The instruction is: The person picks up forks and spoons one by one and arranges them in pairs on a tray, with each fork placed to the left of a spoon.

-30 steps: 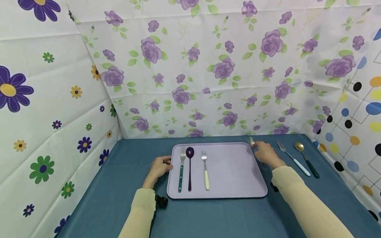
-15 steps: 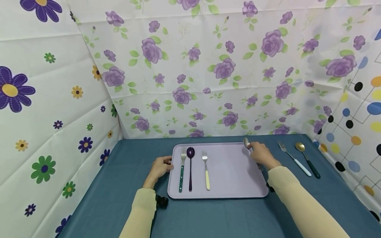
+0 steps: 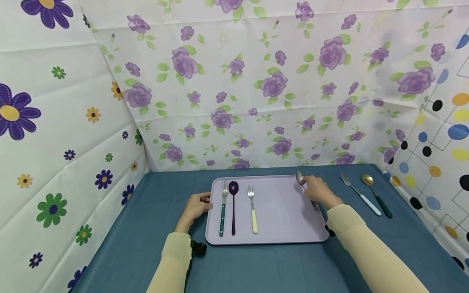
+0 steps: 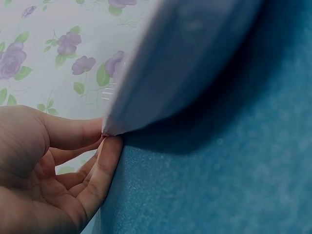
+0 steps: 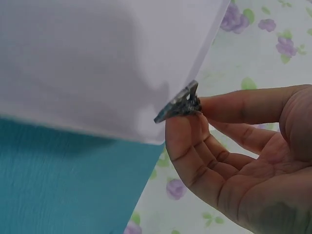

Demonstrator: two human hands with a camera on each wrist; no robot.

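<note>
At the lilac tray's left rim, my left hand pinches the edge between thumb and fingertips, as the left wrist view confirms. My right hand pinches a silver spoon by its handle over the tray's right side. The spoon's bowl points to the back; fingers hide part of the handle. A patterned handle end shows in the right wrist view. On the tray's left half lie a green-handled fork, a dark purple spoon and a small fork with a cream handle.
Right of the tray, a fork with a pale blue handle and a gold spoon with a dark green handle lie on the blue tablecloth. Flower-printed cloth hangs behind the table, with patterned cloths at both sides.
My right hand has carried the silver spoon left, from beside the tray's right rim to over its right side. The left hand stays at the left rim.
</note>
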